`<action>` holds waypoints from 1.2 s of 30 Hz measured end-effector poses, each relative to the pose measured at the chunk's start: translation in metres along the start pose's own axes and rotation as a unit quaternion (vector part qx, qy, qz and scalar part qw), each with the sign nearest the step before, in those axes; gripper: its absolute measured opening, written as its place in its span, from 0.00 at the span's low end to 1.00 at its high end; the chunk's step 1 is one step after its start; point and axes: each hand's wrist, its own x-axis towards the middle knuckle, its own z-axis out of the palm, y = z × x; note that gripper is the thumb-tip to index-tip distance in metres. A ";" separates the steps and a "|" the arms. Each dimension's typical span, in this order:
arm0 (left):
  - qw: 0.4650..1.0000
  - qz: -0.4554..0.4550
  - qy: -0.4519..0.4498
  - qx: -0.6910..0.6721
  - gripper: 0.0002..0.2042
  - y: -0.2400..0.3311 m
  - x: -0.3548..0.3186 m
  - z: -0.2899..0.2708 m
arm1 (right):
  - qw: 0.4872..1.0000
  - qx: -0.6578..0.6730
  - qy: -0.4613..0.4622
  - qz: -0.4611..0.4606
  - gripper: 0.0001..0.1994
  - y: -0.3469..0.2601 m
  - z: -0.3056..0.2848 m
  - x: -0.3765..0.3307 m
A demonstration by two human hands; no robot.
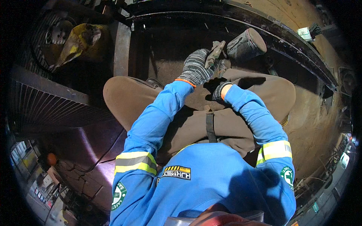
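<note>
Head view, looking straight down on a crouched person; brown trousers [241,98] fill the middle of the frame, blue sleeves with yellow-grey reflective bands [135,162] enter from the lower edge.

Left hand [197,67]: seen just above centre, in a grey striped knit glove with an orange cuff. The fingers are clenched around a small, dirty, greyish piece [215,51], which is held up at the hand's upper right. What the piece is cannot be told; it is blurred and soiled.

Right hand [219,89]: found just right of and below the left hand, in a dark glove with an orange cuff. It is mostly hidden in shadow behind the left hand and knee. Whether its fingers are clenched or released cannot be told.

The held piece is placed just beside a dark stubby cylinder [247,44], which lies tilted in the upper centre-right of the frame, its flat end turned to the right. Whether piece and cylinder touch cannot be told.

Surroundings: a dark curved metal rim [286,34] is seen arcing from upper centre to the right edge. Beyond it, rust-brown ground is noted at right. A steel grating [49,103] is seen at left. A crumpled yellow cloth or bag [77,43] is lodged at upper left, well apart from both hands. A dark strap [210,128] is seen across the lap at centre.
</note>
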 end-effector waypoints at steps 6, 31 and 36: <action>0.999 -0.052 -0.006 0.001 0.16 -0.004 0.007 0.007 | 1.000 -0.012 0.010 0.005 0.32 0.007 0.010 0.000; 0.777 -0.290 0.466 -0.308 0.09 -0.138 -0.048 -0.130 | 0.994 -0.052 0.046 -0.083 0.22 -0.056 -0.036 0.045; 0.783 -0.313 0.455 -0.288 0.12 -0.158 -0.052 -0.134 | 0.994 -0.059 0.037 -0.085 0.20 -0.063 -0.044 0.044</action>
